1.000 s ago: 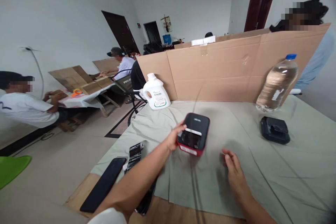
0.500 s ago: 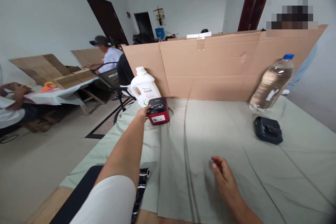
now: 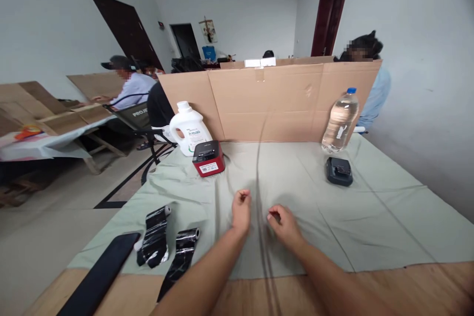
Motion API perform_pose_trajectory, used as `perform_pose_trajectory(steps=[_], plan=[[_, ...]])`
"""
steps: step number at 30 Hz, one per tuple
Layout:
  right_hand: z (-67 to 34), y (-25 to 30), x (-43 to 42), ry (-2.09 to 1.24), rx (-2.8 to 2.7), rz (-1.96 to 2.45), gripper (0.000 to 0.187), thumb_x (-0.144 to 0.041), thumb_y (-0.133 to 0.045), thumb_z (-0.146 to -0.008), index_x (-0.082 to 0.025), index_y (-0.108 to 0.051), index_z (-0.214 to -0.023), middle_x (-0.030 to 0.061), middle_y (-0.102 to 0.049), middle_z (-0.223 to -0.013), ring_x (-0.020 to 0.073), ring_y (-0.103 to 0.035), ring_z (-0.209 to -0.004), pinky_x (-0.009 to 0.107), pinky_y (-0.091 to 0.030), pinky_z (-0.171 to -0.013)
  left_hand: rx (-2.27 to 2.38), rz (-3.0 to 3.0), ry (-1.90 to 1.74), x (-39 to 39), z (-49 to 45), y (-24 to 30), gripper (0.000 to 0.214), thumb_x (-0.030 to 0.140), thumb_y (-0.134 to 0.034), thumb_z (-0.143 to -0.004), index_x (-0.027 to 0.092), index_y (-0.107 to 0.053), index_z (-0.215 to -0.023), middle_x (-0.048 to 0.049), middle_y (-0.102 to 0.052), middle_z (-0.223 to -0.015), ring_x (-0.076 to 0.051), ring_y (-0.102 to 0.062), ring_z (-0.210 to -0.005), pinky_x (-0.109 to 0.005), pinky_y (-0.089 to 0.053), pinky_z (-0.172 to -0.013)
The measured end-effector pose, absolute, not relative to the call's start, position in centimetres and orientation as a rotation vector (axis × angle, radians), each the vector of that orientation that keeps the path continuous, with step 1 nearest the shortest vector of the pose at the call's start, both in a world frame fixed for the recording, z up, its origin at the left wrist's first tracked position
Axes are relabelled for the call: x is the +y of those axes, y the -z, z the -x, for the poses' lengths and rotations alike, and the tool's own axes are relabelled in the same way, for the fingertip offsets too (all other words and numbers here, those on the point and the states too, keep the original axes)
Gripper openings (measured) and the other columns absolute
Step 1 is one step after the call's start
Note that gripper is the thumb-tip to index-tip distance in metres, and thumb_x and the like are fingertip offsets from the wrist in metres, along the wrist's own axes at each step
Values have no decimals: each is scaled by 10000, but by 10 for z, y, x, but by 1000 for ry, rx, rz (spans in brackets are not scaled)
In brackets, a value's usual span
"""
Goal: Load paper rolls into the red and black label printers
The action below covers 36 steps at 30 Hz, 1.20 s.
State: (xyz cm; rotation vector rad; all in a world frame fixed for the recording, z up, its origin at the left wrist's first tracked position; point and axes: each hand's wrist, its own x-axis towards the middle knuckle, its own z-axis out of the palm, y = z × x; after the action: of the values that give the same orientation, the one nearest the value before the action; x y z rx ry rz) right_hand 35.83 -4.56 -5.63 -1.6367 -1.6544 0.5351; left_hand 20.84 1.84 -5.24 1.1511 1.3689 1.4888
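Note:
My left hand is over the middle of the cloth-covered table, its fingers loosely curled and nothing seen in them. Just to its right is my right hand, also half curled, with a gap between thumb and fingers. The two hands are apart, palms facing inward. Beyond my left hand stands a small red and black box-shaped device with a white label, in front of a white detergent jug. Two rolls of shiny black film, one farther back and one nearer, lie at the left, partly unrolled.
A long dark flat object lies at the front left. At the right are a dark boxy device and a large clear bottle with a blue cap. A cardboard screen closes off the back. Other people sit beyond it and at the left.
My left hand has let go of the red and black device and drawn back to the table's middle. My right hand has come closer to it. The view has shifted, showing both film rolls.

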Motion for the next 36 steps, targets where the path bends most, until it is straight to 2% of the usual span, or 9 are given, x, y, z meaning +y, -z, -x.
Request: perform_pose_trajectory(steps=[3,8,10,13,19,23,27,30,36], plan=[[-399,29,-9,-387,-1633,1790,227,-336,-607,-755,-245,-679,-950,76,-677,-1101,293,-544,-1141,434,-389,-1013,1352,-1315,-1402,-6,-220,66,93,191,-576,-683,181,-603,-772,-11,-607,-779,-155,-559,-747,-283,-450,-733],[-508,-6,37,-135,-1286,2198,653,-310,-629,-728,-63,-478,-1314,248,-170,-1537,466,4,-1406,664,-14,-1068,1308,-1591,-1279,-5,-216,68,65,193,-546,-729,180,-607,-748,-13,-592,-759,-147,-550,-718,-275,-442,-699],[-537,-4,39,-143,-1056,2385,808,-415,-662,-699,-71,-399,-1381,306,-148,-1514,531,-73,-1372,723,-103,-1005,1284,-1620,-1266,-3,-216,68,70,172,-535,-738,179,-604,-744,-7,-588,-747,-140,-548,-710,-270,-442,-698],[-553,10,33,-158,-976,2453,859,-485,-633,-717,-143,-322,-1441,306,-275,-1443,484,-320,-1304,620,-307,-974,1265,-1635,-1257,-2,-216,69,83,139,-530,-738,174,-606,-739,-6,-589,-745,-134,-544,-708,-263,-435,-692],[-512,17,15,-129,-1159,2252,829,-508,-608,-718,-104,-370,-1401,248,-480,-1299,374,-474,-1212,487,-367,-1015,1175,-1580,-1246,-7,-214,64,47,202,-590,-755,169,-608,-783,-19,-594,-779,-132,-538,-725,-257,-437,-690],[-442,16,-13,-118,-1494,1927,774,-508,-617,-705,-174,-392,-1366,131,-496,-1333,264,-451,-1247,367,-349,-1078,918,-1211,-1143,-19,-217,53,402,474,-622,-785,194,-574,-1070,-88,-603,-1071,-155,-596,-797,-290,-486,-702],[-366,29,-55,-101,-1712,1569,769,-440,-675,-679,-203,-400,-1356,163,-426,-1373,347,-402,-1266,530,-343,-1052,626,-727,-1079,-34,-221,41,732,647,-537,-801,353,-255,-1409,-105,-481,-1346,-185,-638,-918,-343,-522,-769],[-337,38,-78,-246,-1760,1502,766,-462,-711,-661,-211,-449,-1336,171,-349,-1442,387,-355,-1306,581,-322,-1048,673,-634,-1180,-36,-219,36,890,496,-712,-737,336,-194,-1443,-85,-536,-1295,-186,-616,-1013,-306,-500,-856],[-354,27,-62,-659,-1213,1437,558,-551,-452,-853,-195,-459,-1283,157,-515,-1313,259,-551,-1133,455,-454,-962,690,-691,-1120,-31,-213,35,1073,231,-833,-590,297,-205,-1457,-74,-606,-1157,-206,-629,-956,-335,-514,-828]])
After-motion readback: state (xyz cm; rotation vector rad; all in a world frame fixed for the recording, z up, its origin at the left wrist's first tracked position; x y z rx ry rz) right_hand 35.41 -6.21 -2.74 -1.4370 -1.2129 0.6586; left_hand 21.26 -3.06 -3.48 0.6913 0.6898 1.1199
